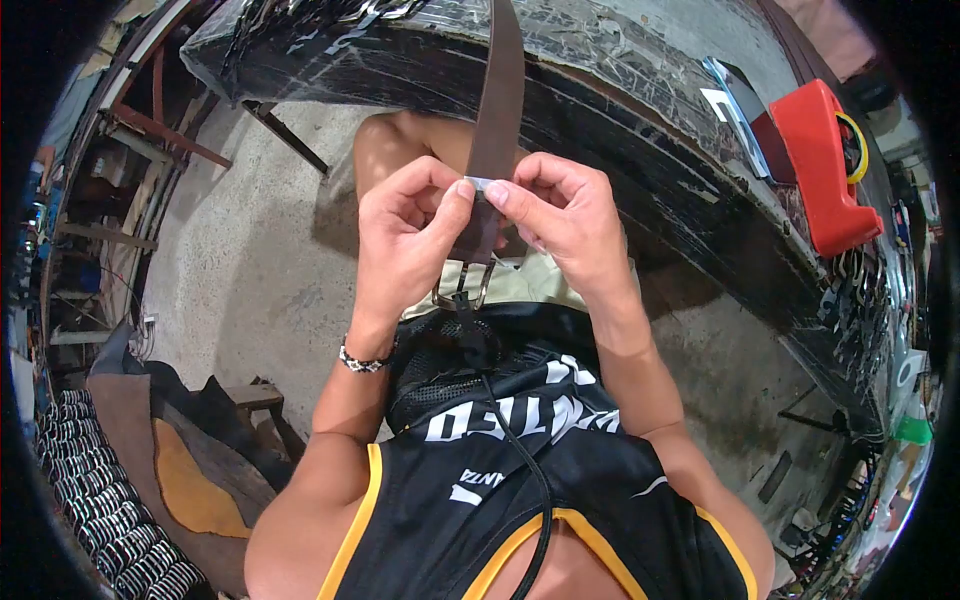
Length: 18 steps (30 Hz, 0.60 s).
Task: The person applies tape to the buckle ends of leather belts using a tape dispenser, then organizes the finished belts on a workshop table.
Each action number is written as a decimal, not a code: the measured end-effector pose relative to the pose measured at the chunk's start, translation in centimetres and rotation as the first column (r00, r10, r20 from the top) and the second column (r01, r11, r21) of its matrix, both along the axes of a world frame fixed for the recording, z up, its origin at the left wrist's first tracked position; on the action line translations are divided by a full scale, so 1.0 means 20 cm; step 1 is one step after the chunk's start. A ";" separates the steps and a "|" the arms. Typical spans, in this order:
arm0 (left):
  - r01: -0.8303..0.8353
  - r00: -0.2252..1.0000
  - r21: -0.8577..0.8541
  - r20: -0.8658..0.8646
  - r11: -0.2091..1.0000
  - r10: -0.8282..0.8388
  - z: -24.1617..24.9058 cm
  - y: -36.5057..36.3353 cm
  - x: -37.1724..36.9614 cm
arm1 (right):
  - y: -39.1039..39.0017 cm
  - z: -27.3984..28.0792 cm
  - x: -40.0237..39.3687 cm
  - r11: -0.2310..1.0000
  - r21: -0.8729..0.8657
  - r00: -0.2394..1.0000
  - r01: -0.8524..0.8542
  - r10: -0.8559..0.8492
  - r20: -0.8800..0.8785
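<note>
A dark brown leather belt [500, 85] runs from the workbench edge down toward my lap. At its near end hangs a metal buckle [483, 285], just above my shorts. Across the belt lies a short whitish strip, which looks like tape [480, 184]. My left hand [408, 225] pinches the strip's left end between thumb and curled fingers. On the other side, my right hand [565, 220] pinches the right end, its thumb pressed on the strip. The belt's lower part is partly hidden between my hands.
A workbench [640, 120] with a worn, wrapped surface stands ahead. On its right sits a red tape dispenser [815, 165] with a yellow-cored roll. Leather pieces [205, 480] and stacked rolled strips [110, 500] lie at lower left. Dark strips [300, 25] cover the bench's far left.
</note>
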<state>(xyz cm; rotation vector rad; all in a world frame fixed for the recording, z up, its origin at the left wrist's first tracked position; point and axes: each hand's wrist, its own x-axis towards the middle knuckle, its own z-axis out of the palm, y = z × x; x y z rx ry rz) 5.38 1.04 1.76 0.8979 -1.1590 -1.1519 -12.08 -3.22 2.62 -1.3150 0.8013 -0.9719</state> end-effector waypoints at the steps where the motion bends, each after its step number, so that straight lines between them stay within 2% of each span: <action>1: 0.008 1.000 -0.009 0.000 1.000 -0.008 -0.01 0.00 0.00 | 0.00 0.00 0.00 1.000 0.011 1.000 -0.013 0.013 0.020; 4: -0.003 0.999 -0.032 0.045 0.999 0.005 -0.03 -0.01 0.02 | -0.01 0.00 0.01 0.998 0.038 0.994 -0.052 0.049 0.093; 9: 0.043 0.998 0.035 -0.047 0.998 -0.041 0.00 0.00 0.01 | -0.03 -0.03 0.05 0.991 0.076 0.961 -0.109 0.086 0.261; 13: 0.082 0.986 0.106 -0.151 0.991 -0.066 0.00 0.02 0.03 | -0.04 -0.06 0.05 0.997 0.041 0.971 -0.070 0.059 0.233; 16: 0.118 0.993 0.114 -0.040 0.986 -0.114 -0.02 0.04 0.02 | -0.05 -0.07 0.04 0.998 0.040 0.968 -0.053 0.041 0.246; 18: 0.101 0.994 0.113 -0.042 0.988 -0.096 -0.03 0.04 0.01 | -0.05 -0.08 0.05 0.997 0.045 0.962 -0.062 0.047 0.269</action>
